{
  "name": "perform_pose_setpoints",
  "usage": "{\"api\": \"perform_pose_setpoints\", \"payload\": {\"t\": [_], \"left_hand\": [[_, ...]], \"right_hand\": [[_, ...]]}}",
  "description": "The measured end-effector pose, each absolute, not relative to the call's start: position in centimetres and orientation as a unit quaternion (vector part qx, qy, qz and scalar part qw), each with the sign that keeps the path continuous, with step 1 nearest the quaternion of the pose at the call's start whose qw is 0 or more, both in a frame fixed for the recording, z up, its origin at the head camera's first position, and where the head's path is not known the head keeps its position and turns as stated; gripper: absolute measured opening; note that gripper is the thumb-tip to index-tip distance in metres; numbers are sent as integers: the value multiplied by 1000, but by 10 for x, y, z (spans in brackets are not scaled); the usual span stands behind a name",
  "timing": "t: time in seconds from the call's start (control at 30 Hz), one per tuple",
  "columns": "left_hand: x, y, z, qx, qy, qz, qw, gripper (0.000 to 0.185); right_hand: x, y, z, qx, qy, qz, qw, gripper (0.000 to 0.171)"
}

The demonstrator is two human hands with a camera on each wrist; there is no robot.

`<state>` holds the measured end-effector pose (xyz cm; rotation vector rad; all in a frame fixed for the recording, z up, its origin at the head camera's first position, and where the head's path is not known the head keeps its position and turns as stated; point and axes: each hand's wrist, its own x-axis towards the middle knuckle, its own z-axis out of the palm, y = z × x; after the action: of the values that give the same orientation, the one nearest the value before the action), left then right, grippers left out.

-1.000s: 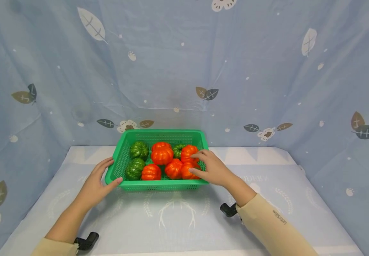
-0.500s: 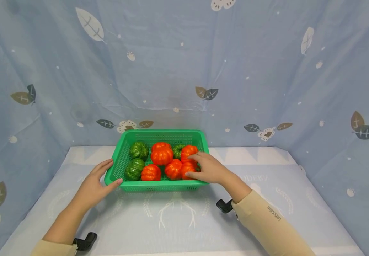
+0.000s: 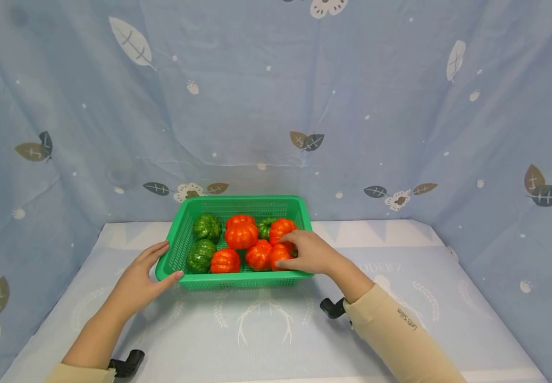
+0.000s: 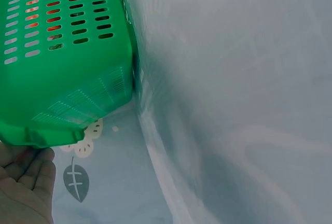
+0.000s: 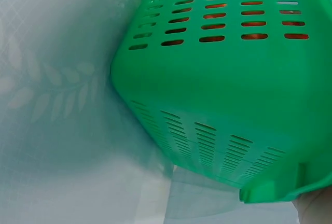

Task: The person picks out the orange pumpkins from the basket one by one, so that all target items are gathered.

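Observation:
A green plastic basket (image 3: 244, 277) holds several ribbed orange-red pumpkins and three dark green ones. My left hand (image 3: 138, 279) rests against the basket's left end, its fingers along the side rim and its thumb at the front corner. In the left wrist view, those fingertips (image 4: 45, 156) touch the rim from outside. My right hand (image 3: 313, 252) reaches over the right end, thumb and fingers bent round the front-right orange pumpkin (image 3: 278, 256). Another orange pumpkin (image 3: 282, 229) lies just behind it. The basket wall (image 5: 207, 73) hides most of that hand in the right wrist view.
Two green pumpkins (image 3: 200, 256) lie at the basket's left, with orange ones (image 3: 241, 234) in the middle. The basket stands near the back of a table with a pale printed cloth (image 3: 257, 340). Blue curtain (image 3: 237, 106) closes off the back and sides.
My right hand has moved slightly left and down, its thumb and fingers closing round the front-right orange pumpkin. The left hand stays at the basket's left end.

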<state>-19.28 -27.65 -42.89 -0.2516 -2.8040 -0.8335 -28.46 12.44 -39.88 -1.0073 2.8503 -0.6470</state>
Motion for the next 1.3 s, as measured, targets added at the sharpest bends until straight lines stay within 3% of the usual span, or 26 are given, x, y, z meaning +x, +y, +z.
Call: {"api": "perform_pose_setpoints", "payload": {"t": [0.57,0.9,1.3], "left_hand": [[-193,-277,-426,-82,-950,-285,95,88],[-191,-278,-425,-76,-950,-289,95,88],[-192,-277,-425,-74,-951,-288,91,88]], "right_hand": [[-268,143,-375,-293,892,-343,-27,59],[-259,179,-359,-280,887,-354,-96,52],[-294,224,-400,-173,922,-333,-97,61]]}}
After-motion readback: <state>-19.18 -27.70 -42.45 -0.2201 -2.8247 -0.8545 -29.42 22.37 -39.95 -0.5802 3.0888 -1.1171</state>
